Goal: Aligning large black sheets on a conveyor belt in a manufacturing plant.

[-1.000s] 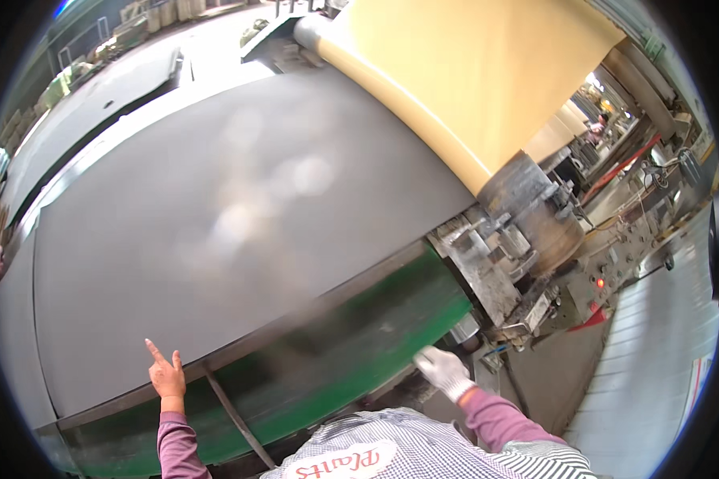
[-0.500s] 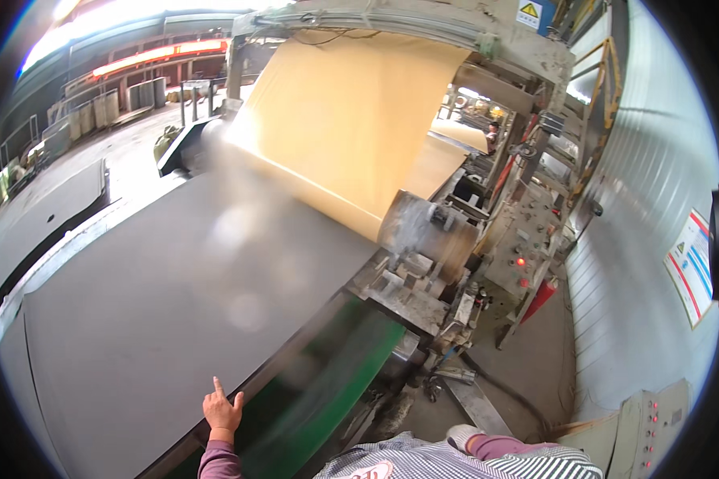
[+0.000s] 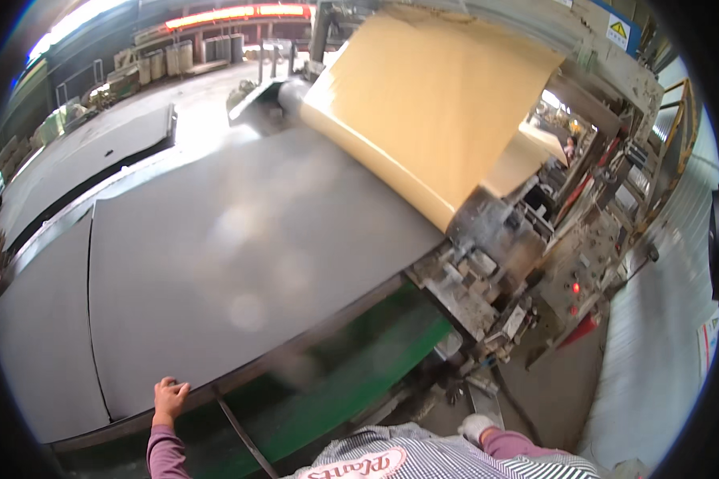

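Slanting lengthwise rightward toward glossy tan sheeting (image 3: 423,104), the matte-grey sheet (image 3: 208,295) meets the bare, curled left hand (image 3: 169,395); whether the white-gloved right hand (image 3: 477,429) grips I can't tell.

Upper-left glare; hazy spots over gray sheet (image 3: 240,271); corners black.

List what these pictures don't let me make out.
All in the head view:
- Gloved right hand: partly hidden behind the checked garment, so its grip is unclear.
- Bare left hand: its curled fingers hide their own tips.
- Larger gray sheet: pale haze spots blur its middle.
- Wall notice: cut off by the dark fisheye rim.
- Control panel: button markings too small.
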`<state>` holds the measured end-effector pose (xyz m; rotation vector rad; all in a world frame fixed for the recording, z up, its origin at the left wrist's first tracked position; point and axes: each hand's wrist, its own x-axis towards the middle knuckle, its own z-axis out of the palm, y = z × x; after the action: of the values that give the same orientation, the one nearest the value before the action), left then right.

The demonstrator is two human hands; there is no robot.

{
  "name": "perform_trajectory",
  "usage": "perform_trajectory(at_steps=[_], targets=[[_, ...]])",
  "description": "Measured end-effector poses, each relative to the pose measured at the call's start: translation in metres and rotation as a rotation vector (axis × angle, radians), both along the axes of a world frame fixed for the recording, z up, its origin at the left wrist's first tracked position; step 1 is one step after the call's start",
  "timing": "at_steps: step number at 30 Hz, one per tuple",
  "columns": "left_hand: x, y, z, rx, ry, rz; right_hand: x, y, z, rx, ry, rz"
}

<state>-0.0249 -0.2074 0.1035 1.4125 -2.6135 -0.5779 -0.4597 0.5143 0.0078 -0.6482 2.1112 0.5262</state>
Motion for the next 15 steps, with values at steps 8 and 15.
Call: perform_trajectory(at_steps=[8,15], targets=[[-0.125,0.053,0.031,-0.049,-0.06,-0.064,-0.001,-0.104,0.086,-0.053,0.059,-0.311],[-0.227,0.097,0.029,-0.127,-0.032,-0.125,-0.005,-0.096,0.108,-0.078,0.067,-0.264]])
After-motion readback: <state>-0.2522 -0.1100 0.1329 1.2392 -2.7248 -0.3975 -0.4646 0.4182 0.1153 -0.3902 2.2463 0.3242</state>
